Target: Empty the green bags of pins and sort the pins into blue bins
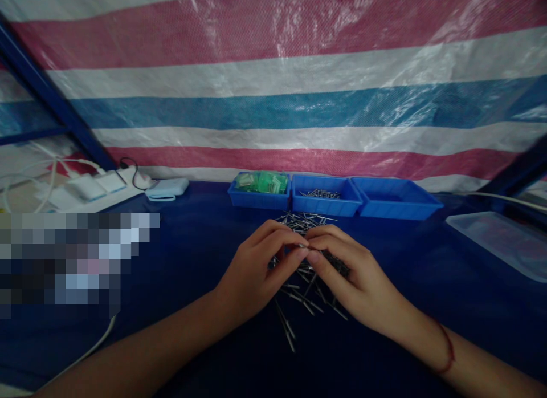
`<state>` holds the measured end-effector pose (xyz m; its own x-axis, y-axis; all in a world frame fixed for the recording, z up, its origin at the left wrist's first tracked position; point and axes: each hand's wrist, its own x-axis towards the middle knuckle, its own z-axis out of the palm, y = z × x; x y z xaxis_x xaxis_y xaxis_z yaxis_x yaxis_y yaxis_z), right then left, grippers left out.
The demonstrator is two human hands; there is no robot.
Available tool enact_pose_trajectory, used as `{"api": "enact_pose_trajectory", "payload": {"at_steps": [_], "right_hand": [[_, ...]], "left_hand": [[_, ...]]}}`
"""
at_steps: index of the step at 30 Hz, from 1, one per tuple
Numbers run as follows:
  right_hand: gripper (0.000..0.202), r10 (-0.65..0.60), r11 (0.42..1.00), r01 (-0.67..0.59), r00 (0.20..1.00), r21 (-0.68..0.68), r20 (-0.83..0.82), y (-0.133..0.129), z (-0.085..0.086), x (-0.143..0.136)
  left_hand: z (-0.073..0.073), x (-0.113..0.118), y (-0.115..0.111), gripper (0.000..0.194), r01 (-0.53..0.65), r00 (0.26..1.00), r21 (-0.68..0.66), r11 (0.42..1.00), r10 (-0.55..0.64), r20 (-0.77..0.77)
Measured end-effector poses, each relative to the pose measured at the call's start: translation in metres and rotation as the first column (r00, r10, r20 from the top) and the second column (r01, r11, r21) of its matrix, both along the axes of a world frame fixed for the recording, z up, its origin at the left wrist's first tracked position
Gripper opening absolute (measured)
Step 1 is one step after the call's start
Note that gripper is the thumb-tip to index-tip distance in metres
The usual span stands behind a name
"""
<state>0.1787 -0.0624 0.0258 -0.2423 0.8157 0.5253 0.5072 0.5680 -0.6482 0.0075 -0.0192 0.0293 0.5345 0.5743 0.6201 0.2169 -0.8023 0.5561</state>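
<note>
Above a loose pile of thin silver blind rivets (303, 304), my two hands meet fingertip to fingertip. My left hand (260, 258) is closed in a pinch, thumb against forefinger, on a small shiny metal piece (302, 246) that looks like a rivet. From the other side, my right hand (352, 267) pinches at the same piece with thumb and forefinger. Most of the piece is hidden by the fingers. Rivets lie scattered under and between the hands on the dark blue tabletop (192, 238), a few of them spread toward me.
Behind the pile stand three blue bins: the left bin (260, 202) with green packets, the middle bin (327, 206) with short metal pieces, and the right bin (397, 207). A light blue device (167, 188) and a power strip (106, 195) are at left. A translucent plastic lid (499, 238) lies at right.
</note>
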Motion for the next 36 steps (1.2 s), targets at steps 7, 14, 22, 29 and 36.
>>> {"api": "enact_pose_trajectory", "payload": {"at_steps": [7, 14, 22, 29, 36], "right_hand": [[0.005, -0.099, 0.992, 0.104, 0.993, 0.076, -0.069, 0.001, -0.001, 0.001], [0.010, -0.164, 0.969, 0.184, 0.978, 0.166, -0.127, -0.003, 0.000, 0.000], [0.010, -0.146, 0.960, 0.168, 0.983, 0.226, -0.112, -0.010, 0.006, -0.005], [0.014, -0.122, 0.960, 0.140, 0.989, 0.242, -0.088, -0.010, 0.006, -0.005], [0.017, -0.097, 0.957, 0.100, 0.995, 0.271, -0.024, -0.008, 0.004, -0.003]], "left_hand": [[-0.003, 0.000, 0.005, 0.013, -0.010, 1.000, 0.046, 0.999, 0.011, -0.003], [-0.005, -0.002, 0.008, 0.011, -0.047, 0.994, 0.073, 0.996, 0.054, -0.093], [-0.007, -0.001, 0.009, 0.013, 0.034, 0.991, 0.099, 0.995, -0.020, -0.132], [-0.007, 0.000, 0.008, 0.014, 0.065, 0.987, 0.105, 0.992, -0.049, -0.152], [-0.009, -0.001, 0.010, 0.015, 0.082, 0.980, 0.045, 0.996, -0.072, -0.187]]}}
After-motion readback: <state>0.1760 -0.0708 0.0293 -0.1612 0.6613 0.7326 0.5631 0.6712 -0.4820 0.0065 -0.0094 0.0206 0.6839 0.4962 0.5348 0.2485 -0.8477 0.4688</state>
